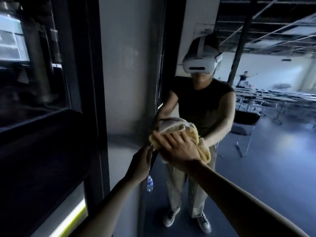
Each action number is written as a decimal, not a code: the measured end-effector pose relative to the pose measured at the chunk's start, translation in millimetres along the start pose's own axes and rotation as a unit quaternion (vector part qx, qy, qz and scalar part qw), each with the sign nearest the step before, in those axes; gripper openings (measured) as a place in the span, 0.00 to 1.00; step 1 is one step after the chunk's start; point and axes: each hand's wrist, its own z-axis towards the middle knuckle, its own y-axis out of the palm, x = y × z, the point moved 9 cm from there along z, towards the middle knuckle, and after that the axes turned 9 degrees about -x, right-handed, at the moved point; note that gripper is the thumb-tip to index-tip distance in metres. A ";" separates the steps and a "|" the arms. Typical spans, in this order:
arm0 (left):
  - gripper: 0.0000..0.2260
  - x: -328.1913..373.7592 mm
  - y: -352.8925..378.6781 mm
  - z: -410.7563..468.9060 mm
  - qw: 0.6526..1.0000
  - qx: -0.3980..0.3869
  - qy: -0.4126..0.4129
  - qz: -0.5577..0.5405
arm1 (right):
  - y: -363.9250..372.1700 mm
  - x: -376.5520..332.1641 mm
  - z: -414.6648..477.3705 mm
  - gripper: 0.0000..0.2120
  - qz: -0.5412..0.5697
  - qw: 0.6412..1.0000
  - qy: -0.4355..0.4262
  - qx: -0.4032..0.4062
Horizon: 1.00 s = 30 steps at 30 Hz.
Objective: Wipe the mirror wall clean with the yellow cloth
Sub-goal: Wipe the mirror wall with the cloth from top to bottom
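Right arm stretched long, the right hand [177,147] lies flat and spread on the bunched yellow cloth [196,135], fingers straight, pressing it against the mirror wall [266,151] close to its dark left edge. Just beside that edge the left hand [140,164] hangs loosely open, holding nothing that I can make out. I'd say the wipe wants even palm weight and overlapping sweeps rightward from the edge, with the cloth refolded so a clean face meets the glass.
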 end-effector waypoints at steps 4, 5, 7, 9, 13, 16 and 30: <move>0.23 -13.3 19.8 -10.2 0.998 -0.037 -0.044 -0.018 | 13.3 -8.2 -6.1 0.31 -0.038 0.998 -0.052 -0.004; 0.26 -17.2 22.0 -11.8 0.998 -0.041 -0.049 -0.029 | 4.6 -3.2 -4.2 0.31 -0.044 0.997 -0.064 0.007; 0.33 -22.5 25.9 -11.3 0.997 -0.046 -0.033 -0.060 | -21.1 11.7 6.1 0.30 -0.055 0.996 -0.060 0.023; 0.38 -25.5 27.4 -11.3 0.997 -0.031 -0.020 -0.074 | -34.8 34.7 13.0 0.29 -0.014 0.998 0.016 0.063; 0.41 -22.8 28.0 -15.0 0.991 0.002 -0.003 -0.135 | -14.5 26.5 3.5 0.29 0.027 0.996 0.081 0.028; 0.29 -26.5 24.6 -18.8 0.985 0.056 -0.040 -0.155 | 12.1 -5.3 -24.4 0.28 0.035 0.996 0.077 0.013; 0.21 -38.6 61.2 -31.4 0.969 0.237 0.007 -0.076 | 36.3 9.9 -117.2 0.35 -0.029 0.996 0.032 0.083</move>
